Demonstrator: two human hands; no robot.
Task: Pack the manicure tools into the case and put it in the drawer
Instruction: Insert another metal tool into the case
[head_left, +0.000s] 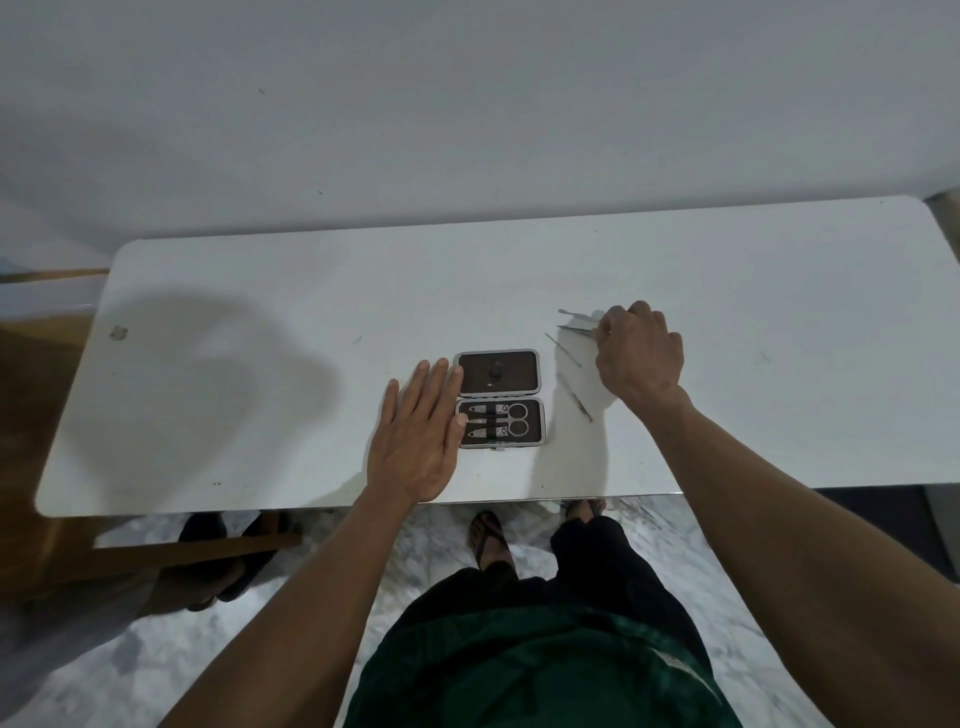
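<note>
A small manicure case (498, 397) lies open on the white table (260, 364), its dark lid half away from me. The near half holds two nail clippers and small scissors (511, 420) under a strap. My left hand (418, 434) rests flat on the table with fingers apart, its fingertips touching the case's left edge. To the right, several thin metal tools lie loose: a pusher (574, 314), a slim pick (562, 349) and a file (582, 406). My right hand (638, 353) is curled over the far tools, fingertips down on them; whether it grips one is hidden.
The table's near edge runs just in front of my legs, with marble floor and my sandalled foot (488, 540) below. A wooden frame (182, 551) and dark sandals (228, 561) sit under the table's left side. A plain wall stands behind the table.
</note>
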